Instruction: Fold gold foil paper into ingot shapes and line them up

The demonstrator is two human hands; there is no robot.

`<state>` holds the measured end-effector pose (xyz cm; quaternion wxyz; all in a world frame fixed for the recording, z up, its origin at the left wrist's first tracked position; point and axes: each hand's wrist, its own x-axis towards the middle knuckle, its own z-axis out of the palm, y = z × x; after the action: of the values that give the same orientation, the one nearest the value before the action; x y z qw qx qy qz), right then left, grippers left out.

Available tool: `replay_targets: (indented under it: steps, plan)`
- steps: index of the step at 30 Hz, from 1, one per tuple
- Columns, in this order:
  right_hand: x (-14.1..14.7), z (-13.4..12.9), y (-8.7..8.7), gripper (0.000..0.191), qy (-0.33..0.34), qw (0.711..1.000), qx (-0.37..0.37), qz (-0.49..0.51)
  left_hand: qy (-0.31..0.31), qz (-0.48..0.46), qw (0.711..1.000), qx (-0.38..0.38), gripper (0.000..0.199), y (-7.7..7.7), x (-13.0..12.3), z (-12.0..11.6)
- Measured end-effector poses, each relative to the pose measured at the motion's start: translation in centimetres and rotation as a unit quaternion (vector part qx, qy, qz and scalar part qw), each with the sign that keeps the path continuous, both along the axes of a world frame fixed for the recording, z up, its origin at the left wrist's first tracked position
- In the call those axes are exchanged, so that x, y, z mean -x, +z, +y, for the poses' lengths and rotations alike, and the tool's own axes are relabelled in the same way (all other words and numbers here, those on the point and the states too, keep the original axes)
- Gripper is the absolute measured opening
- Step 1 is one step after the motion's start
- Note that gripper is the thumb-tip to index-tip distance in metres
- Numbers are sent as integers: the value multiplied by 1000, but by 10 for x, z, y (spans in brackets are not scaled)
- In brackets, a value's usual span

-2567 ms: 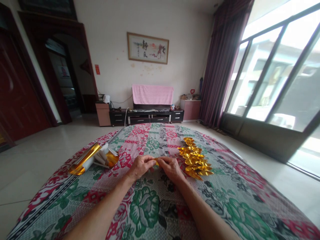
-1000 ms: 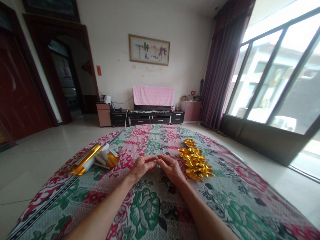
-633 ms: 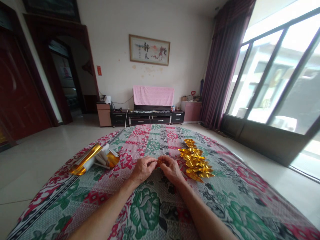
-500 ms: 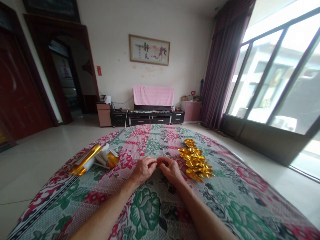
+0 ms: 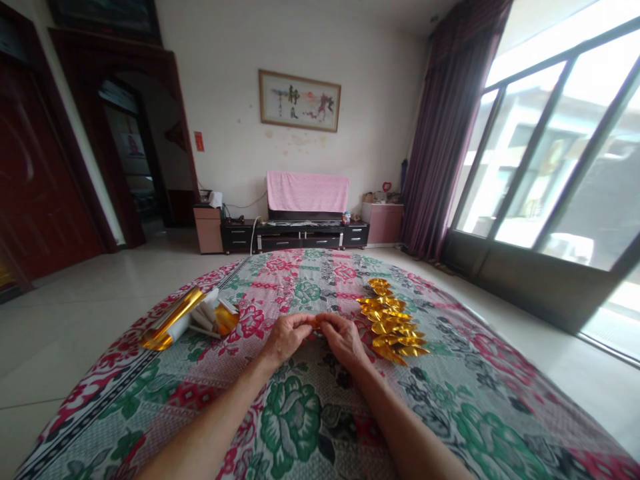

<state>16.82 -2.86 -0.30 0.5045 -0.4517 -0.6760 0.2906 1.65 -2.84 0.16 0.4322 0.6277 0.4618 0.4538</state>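
Observation:
My left hand (image 5: 287, 337) and my right hand (image 5: 343, 337) meet above the middle of the flowered cloth, fingertips pinched together. Between them a small piece of gold foil paper (image 5: 316, 324) shows; the fingers hide most of it. To the right of my right hand lie several folded gold foil pieces (image 5: 393, 323), pointed at the ends and lined up in an overlapping row. Off to the left of my left hand are a gold foil sheet, partly rolled (image 5: 173, 320), and some white paper rolls (image 5: 204, 313) with more gold foil beside them.
A patterned red, green and grey cloth (image 5: 300, 413) covers the rounded surface in front of me. Beyond it, a low black cabinet (image 5: 310, 240) carries something draped with a pink towel (image 5: 307, 191). A purple curtain (image 5: 435, 133) and large windows are on the right.
My fingers have shifted slightly at the pinch, and a bit more gold foil shows between them. The foil pieces on both sides stay where they were.

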Motion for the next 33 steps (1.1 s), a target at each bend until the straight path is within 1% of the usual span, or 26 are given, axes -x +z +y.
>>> replay_targets:
  steps: [6,9,16,22,28,33]
  plan:
    - [3,-3,3,28,-19,999,-21,-33,17,-26,999,43,34,1,0,0]
    - [3,-5,5,28,-23,999,-24,-38,19,-25,998,45,35,0,0,2]
    - [3,-4,4,31,-27,996,-38,-73,31,32,999,-16,37,-8,2,7]
    - [5,-3,1,31,-44,993,-57,-94,37,41,998,-21,39,-13,2,10]
    - [7,-5,3,31,-59,992,-49,-104,77,64,993,-59,37,-17,3,12]
    - [10,-6,4,31,-70,992,-35,-98,99,79,989,-79,36,-16,2,11]
